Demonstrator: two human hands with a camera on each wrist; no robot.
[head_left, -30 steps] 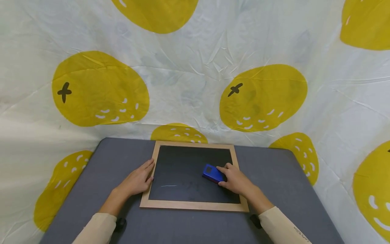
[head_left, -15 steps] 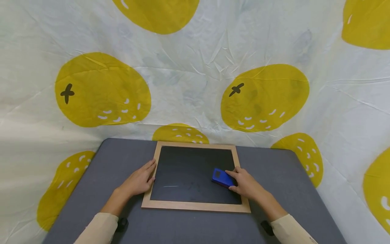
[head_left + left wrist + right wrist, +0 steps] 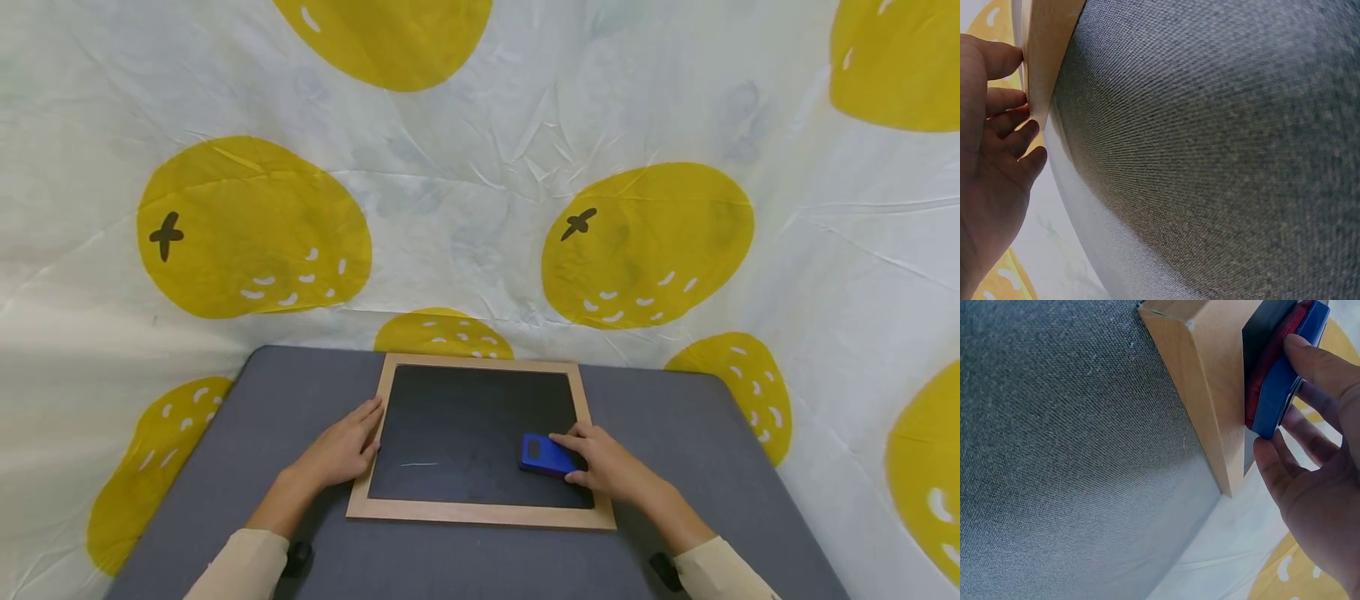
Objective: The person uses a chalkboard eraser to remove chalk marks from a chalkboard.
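Grey table point(image 3: 675, 433), R hand point(image 3: 611, 471) grip pinching blue eraser point(image 3: 546, 456), wrist cam shows red pad, L hand point(image 3: 341, 450) flat.

In the head view the right hand point(image 3: 611, 471) covers the near right corner of the chalkboard point(image 3: 468, 433) and one end of the blue eraser point(image 3: 546, 455). The faint chalk mark point(image 3: 418, 464) is too small to read. The bottom edge cuts both sleeves and the tabletop point(image 3: 675, 417). The left wrist view shows only a sliver of the frame.

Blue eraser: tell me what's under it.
The blue eraser, gripped by the right hand, rests red pad down on the chalkboard. Any chalk beneath it is hidden.
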